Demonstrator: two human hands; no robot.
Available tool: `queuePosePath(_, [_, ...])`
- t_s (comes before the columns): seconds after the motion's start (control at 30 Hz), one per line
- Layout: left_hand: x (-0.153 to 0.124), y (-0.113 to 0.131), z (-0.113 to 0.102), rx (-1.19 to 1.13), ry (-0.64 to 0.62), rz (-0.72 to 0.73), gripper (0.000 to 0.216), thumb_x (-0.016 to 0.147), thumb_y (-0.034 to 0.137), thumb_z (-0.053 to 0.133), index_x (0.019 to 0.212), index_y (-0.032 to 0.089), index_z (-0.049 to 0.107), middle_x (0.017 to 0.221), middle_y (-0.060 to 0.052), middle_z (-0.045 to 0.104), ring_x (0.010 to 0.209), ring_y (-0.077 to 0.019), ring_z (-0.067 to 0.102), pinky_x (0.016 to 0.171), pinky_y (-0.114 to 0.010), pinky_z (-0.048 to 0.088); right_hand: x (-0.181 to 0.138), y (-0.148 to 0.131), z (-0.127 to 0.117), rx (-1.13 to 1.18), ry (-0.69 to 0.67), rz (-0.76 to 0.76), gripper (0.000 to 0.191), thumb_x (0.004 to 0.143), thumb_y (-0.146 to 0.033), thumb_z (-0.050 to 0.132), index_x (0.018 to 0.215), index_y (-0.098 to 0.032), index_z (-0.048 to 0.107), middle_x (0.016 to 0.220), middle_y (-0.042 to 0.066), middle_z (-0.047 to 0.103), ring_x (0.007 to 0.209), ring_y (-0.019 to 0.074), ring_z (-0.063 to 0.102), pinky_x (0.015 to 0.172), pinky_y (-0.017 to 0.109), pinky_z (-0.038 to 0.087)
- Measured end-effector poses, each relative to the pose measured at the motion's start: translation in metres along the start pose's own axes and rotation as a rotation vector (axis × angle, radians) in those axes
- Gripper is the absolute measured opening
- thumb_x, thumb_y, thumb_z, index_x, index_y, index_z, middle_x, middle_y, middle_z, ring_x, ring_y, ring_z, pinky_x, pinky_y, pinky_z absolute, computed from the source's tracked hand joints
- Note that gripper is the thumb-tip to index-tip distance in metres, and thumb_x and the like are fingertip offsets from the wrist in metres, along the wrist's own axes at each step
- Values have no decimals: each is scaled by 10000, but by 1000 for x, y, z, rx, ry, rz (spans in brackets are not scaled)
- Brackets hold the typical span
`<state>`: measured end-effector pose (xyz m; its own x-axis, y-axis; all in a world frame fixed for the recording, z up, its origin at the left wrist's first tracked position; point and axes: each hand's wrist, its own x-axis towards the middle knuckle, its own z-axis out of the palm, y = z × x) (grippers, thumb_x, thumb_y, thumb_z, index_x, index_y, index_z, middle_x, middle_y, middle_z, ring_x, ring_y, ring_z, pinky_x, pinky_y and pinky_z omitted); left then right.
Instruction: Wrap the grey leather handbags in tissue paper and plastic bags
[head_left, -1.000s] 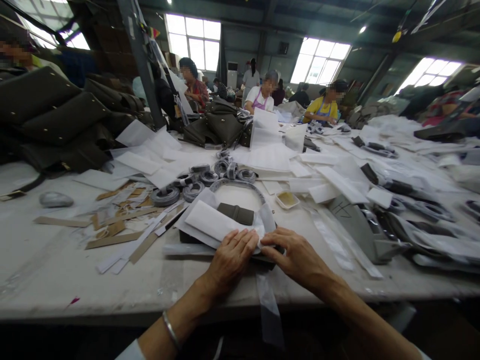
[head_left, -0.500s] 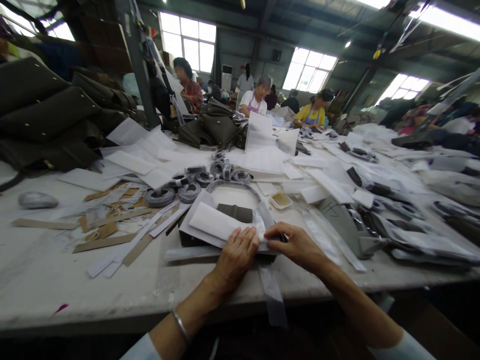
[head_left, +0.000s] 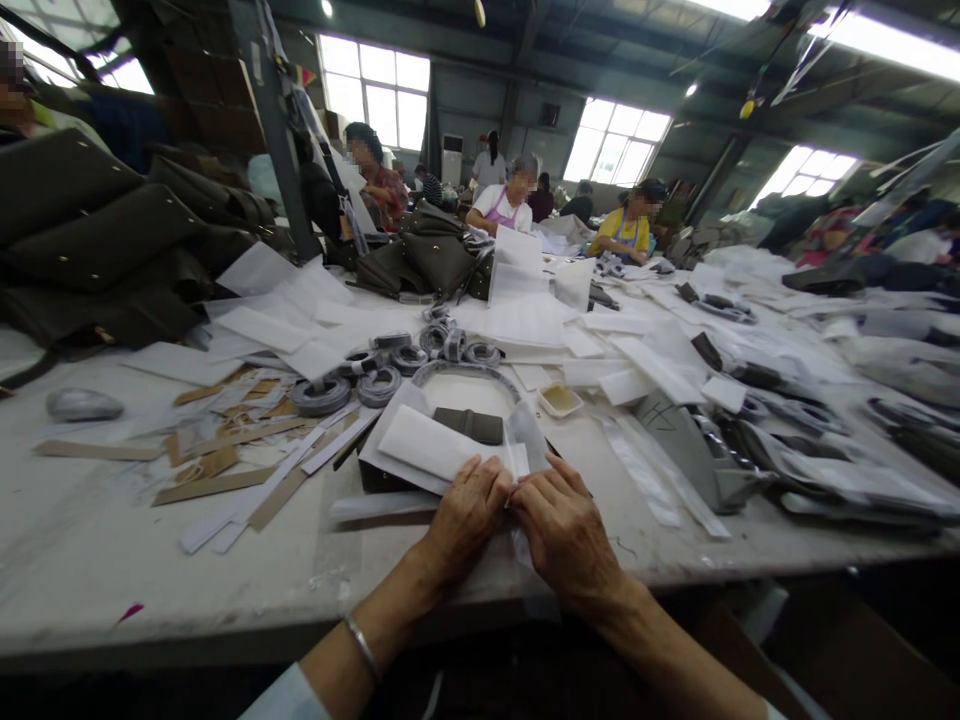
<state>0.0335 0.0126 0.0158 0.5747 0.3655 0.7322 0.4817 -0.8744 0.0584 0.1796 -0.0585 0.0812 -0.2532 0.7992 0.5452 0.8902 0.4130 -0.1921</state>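
A dark handbag lies on the table before me, its handle arched away from me and covered in greyish wrap. Across the bag rests a folded white sheet of padding or paper. A translucent plastic strip runs over the right end of that sheet. My left hand curls at the sheet's near edge, its fingertips pinched on the strip. Right against it, my right hand closes its fingers on the same strip. The fingertips partly hide the spot where they meet.
Wrapped coiled straps sit behind the bag. A small white dish with something yellowish stands to the right. Brown and white strips litter the left side. Dark bags are heaped at far left; co-workers sit across the table.
My right hand has moved left and nearer to me, up against the left one, now closed on the strip. My left fingers, flatter before, have curled. The strip's hanging end is now mostly hidden.
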Motion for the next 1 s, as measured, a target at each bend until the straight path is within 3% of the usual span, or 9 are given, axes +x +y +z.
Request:
queuePosePath(0.2, [-5, -4, 3, 60, -27, 64, 275, 1001, 158, 386, 1223, 126, 546, 1275, -156, 613, 1236, -231, 563, 1094, -454, 428, -5, 4, 4, 93, 46, 42, 195, 929, -125, 520, 828, -225, 654, 848, 34, 717, 867, 199, 652, 1060, 457, 386])
queuePosePath(0.4, [-4, -5, 0, 66, -63, 136, 332, 1017, 140, 335, 1266, 113, 552, 1292, -125, 629, 1323, -229, 498, 1154, -470, 348, -33, 28, -27, 287, 89, -48, 82, 923, -170, 619, 900, -230, 670, 828, 12, 727, 800, 171, 681, 971, 418, 470])
queuePosePath(0.5, [-3, -4, -2, 49, -63, 135, 355, 1018, 124, 314, 1282, 100, 551, 1306, -121, 625, 1342, -240, 482, 1171, -470, 323, -63, 36, -37, 249, -87, -124, 110, 893, -179, 657, 993, -223, 669, 944, 41, 730, 931, 201, 676, 947, 400, 503])
queuePosePath(0.63, [-3, -3, -2, 45, -71, 124, 379, 1027, 140, 303, 1327, 96, 531, 1333, -124, 615, 1327, -231, 500, 1153, -435, 350, -90, 35, -21, 97, -300, -168, 446, 842, -214, 698, 1275, -214, 591, 1357, 112, 601, 1270, 304, 534, 1081, 517, 428])
queuePosePath(0.8, [-3, -3, -4, 68, -91, 122, 415, 1035, 154, 281, 1392, 124, 489, 1374, -113, 593, 1309, -212, 518, 1140, -411, 356, -85, 28, 10, 218, -175, -161, 255, 900, -88, 543, 1098, -210, 649, 1146, 82, 707, 1155, 251, 614, 1061, 490, 460])
queuePosePath(1.0, [-2, -2, -5, 73, -87, 101, 411, 1021, 137, 333, 1404, 133, 482, 1392, -104, 582, 1318, -203, 509, 1143, -400, 340, -69, 27, 14, 420, -11, -82, 158, 932, -99, 546, 994, -216, 633, 965, 52, 732, 1007, 203, 674, 982, 372, 524])
